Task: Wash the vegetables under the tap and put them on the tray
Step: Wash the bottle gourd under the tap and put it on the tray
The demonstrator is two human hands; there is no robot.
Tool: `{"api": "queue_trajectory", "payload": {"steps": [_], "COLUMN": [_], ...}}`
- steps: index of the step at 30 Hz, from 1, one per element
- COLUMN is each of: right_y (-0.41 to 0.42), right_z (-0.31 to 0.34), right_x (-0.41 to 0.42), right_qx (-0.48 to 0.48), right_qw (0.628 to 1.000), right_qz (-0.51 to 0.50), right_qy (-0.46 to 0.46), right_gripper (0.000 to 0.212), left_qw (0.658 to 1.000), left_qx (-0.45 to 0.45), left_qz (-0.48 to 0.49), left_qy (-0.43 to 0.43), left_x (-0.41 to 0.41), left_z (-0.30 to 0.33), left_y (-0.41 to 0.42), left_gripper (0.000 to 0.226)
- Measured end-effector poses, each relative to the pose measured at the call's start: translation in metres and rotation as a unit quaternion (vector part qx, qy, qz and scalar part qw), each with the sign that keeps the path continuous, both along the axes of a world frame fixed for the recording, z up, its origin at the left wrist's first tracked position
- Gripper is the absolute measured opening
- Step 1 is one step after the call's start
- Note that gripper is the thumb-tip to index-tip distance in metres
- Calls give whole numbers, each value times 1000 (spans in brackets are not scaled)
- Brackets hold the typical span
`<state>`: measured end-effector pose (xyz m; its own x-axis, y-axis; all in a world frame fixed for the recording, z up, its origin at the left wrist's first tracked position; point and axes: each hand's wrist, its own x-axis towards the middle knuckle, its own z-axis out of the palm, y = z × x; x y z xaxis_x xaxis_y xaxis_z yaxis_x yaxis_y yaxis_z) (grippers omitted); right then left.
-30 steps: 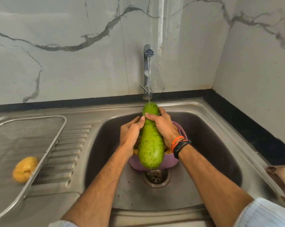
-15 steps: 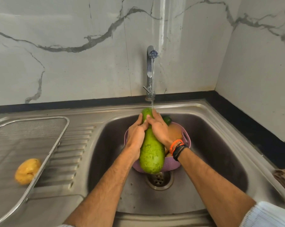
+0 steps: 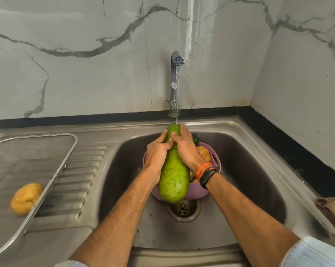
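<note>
Under the running tap (image 3: 175, 81), your left hand (image 3: 157, 153) and right hand (image 3: 186, 149) both wrap tightly around the neck of a bottle gourd (image 3: 174, 178), held over the purple colander (image 3: 196, 192) in the sink (image 3: 249, 170). Left of you, the mesh tray (image 3: 33, 149) holds one yellow vegetable (image 3: 26, 198).

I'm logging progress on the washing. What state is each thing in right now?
Tap: running.
Gourd: held under the stream, over the basket.
Left hand: grip closed on gourd.
Right hand: grip closed on gourd.
Basket: in sink, holding vegetables.
Tray: holds one yellow vegetable.
</note>
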<state>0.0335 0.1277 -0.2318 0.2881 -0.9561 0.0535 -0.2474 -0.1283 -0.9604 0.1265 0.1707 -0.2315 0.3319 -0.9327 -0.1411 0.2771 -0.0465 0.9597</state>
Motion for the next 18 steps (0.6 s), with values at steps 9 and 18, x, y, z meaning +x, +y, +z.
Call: {"api": "queue_trajectory", "payload": {"steps": [9,18], "right_y": [-5,-9], "right_z": [2,7], "right_x": [0,0], "right_qx": [13,13], "right_qw": [1000,1000], "right_qz": [-8,-16], "right_qy": [-10,-22], "right_gripper": [63,60], "left_qw": [1000,1000], "left_qx": [3,2], "left_qz": [-2,-7], "left_qy": [6,-2], "left_x": [-4,-1], "left_z": [1,0], "left_y": [3,3], "left_gripper": [53,51]}}
